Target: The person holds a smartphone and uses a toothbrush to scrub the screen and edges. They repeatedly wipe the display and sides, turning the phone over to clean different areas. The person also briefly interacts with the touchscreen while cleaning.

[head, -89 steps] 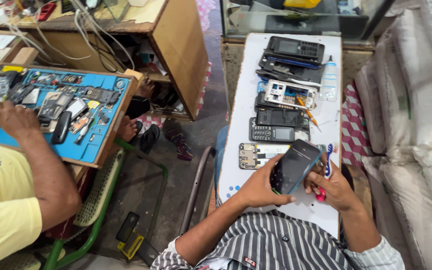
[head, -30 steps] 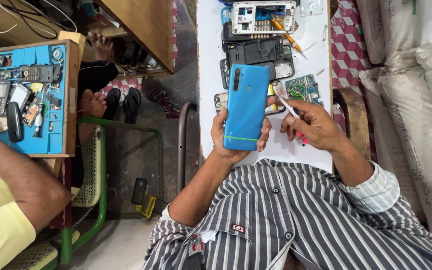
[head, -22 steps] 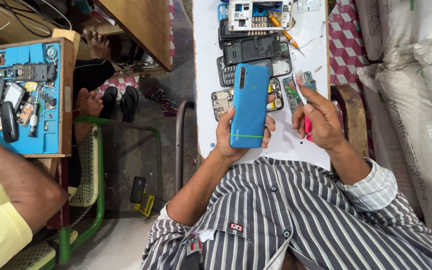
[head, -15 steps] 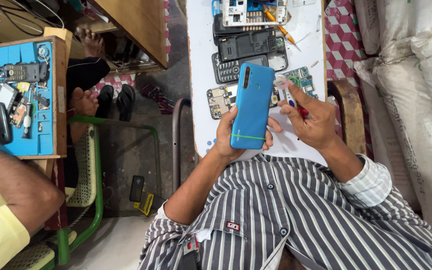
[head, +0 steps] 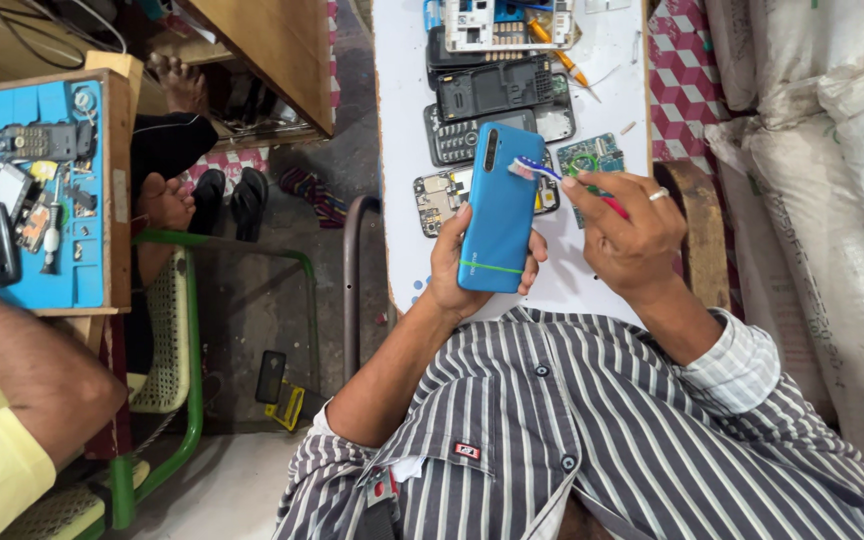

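The left hand (head: 457,275) is closed around the lower part of a glossy blue smartphone (head: 499,208), held upright above the white tabletop (head: 402,150). The right hand (head: 630,235) pinches a red-and-blue toothbrush (head: 564,181), its bristles touching the phone's upper right edge.

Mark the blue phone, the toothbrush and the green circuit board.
Blue rectangular smartphone (head: 497,215), head view, middle of its back cover.
Blue-and-white toothbrush with red handle (head: 524,168), head view, bristle head lying on the phone.
Green circuit board (head: 592,153), head view, bare upper part above the right hand (head: 632,235).
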